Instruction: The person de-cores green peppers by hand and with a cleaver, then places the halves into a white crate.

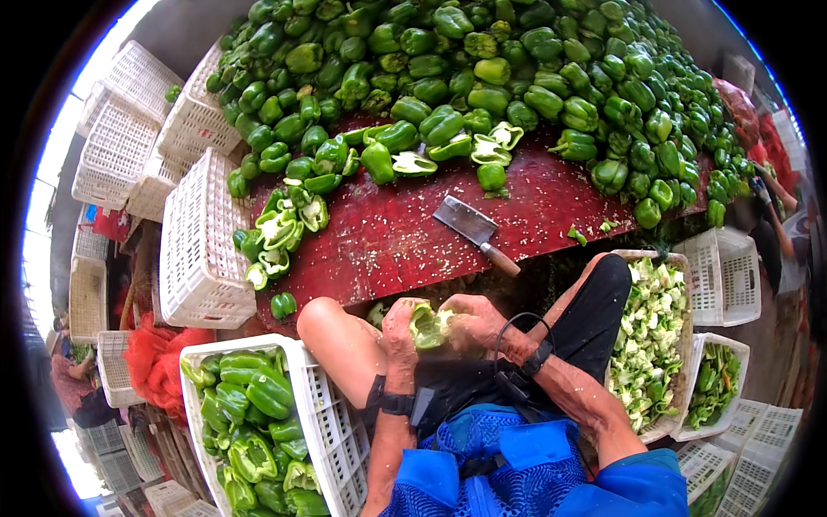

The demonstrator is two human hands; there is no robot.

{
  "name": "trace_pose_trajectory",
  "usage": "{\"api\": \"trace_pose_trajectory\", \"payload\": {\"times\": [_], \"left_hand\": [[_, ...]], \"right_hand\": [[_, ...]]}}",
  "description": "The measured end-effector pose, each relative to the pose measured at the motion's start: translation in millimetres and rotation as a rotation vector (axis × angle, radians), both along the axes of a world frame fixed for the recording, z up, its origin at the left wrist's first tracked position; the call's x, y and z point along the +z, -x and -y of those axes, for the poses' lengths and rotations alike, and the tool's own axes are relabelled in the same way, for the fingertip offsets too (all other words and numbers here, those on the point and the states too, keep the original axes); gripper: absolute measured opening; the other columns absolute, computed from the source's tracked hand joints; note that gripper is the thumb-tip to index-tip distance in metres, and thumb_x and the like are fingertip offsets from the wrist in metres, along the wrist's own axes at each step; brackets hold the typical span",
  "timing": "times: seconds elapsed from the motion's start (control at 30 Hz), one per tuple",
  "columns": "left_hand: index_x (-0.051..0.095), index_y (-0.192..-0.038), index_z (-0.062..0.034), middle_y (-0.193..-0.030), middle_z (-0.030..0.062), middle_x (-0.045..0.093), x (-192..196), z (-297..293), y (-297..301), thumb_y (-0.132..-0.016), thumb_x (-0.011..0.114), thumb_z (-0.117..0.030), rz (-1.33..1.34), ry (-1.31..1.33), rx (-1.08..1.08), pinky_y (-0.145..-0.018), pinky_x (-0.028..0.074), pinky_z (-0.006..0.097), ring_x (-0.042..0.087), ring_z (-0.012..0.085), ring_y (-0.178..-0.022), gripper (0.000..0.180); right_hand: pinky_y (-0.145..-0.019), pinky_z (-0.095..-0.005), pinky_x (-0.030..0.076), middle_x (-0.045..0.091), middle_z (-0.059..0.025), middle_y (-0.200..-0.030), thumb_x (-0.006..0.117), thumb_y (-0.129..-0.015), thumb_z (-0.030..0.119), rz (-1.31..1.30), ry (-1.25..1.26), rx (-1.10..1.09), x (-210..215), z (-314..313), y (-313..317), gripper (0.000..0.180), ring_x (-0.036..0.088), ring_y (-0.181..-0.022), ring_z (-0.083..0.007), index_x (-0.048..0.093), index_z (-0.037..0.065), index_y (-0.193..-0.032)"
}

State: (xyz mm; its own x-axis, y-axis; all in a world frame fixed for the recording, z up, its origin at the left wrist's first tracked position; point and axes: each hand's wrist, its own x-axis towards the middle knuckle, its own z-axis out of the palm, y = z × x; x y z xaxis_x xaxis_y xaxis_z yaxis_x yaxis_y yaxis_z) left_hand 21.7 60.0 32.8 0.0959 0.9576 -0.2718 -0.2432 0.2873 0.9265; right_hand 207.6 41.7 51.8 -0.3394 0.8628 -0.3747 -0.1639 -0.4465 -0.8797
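Above my lap, my left hand (pixel 399 332) grips a green bell pepper half (pixel 423 327), its hollow inside turned toward my right hand (pixel 475 324). The right fingers are closed at the pale pepper core (pixel 445 320) by the pepper's edge; how much of the core is loose cannot be made out. A cleaver (pixel 466 221) with a wooden handle lies on the red tabletop (pixel 370 241) beyond my hands. Cut pepper halves (pixel 278 231) sit at the table's left, and more opened peppers (pixel 490 150) lie farther back.
Whole green peppers (pixel 491 69) are heaped at the back. A white crate (pixel 332 422) of pepper halves stands at my left; a container of pale cores (pixel 648 345) is at my right. Empty crates (pixel 207 237) and red netting (pixel 159 362) line the left. Another person (pixel 780 220) sits far right.
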Motion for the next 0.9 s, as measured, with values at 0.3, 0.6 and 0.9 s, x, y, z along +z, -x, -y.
{"api": "trace_pose_trajectory", "payload": {"times": [0.3,0.6,0.9], "left_hand": [[0.063,-0.102,-0.0012,-0.085,0.0057,0.063,3.8,0.7,-6.3,-0.099,0.05,-0.032,0.037,-0.095,0.054,-0.07,0.051,0.028,0.061,0.0157,-0.076,0.034],[0.056,-0.111,-0.0048,-0.091,0.0143,0.058,-2.5,1.4,-22.2,-0.097,0.056,-0.035,0.819,0.078,-0.157,-0.054,0.054,0.032,0.057,0.0255,-0.073,0.033],[0.053,-0.122,-0.0046,-0.108,0.0182,0.062,-16.9,-1.4,-14.3,-0.097,0.056,-0.021,0.53,-0.054,-0.069,-0.079,0.055,0.04,0.062,0.0309,-0.097,0.03]], "right_hand": [[-0.052,-0.034,0.056,0.065,-0.0147,-0.085,0.056,-0.083,0.006,-0.502,0.22,-0.286,-12.3,11.2,8.1,0.03,0.066,-0.064,-0.0231,0.058,-0.002,-0.111],[-0.048,-0.0319,0.055,0.066,-0.0172,-0.084,0.061,-0.091,0.012,-0.283,-0.247,-0.826,78.6,38.0,-99.9,0.026,0.067,-0.062,-0.0222,0.054,-0.001,-0.113],[-0.064,-0.0346,0.056,0.067,-0.0152,-0.086,0.062,-0.091,0.013,1.09,-0.22,-1.102,69.8,125.7,-200.0,0.013,0.068,-0.07,-0.0223,0.066,0.002,-0.094]]}}
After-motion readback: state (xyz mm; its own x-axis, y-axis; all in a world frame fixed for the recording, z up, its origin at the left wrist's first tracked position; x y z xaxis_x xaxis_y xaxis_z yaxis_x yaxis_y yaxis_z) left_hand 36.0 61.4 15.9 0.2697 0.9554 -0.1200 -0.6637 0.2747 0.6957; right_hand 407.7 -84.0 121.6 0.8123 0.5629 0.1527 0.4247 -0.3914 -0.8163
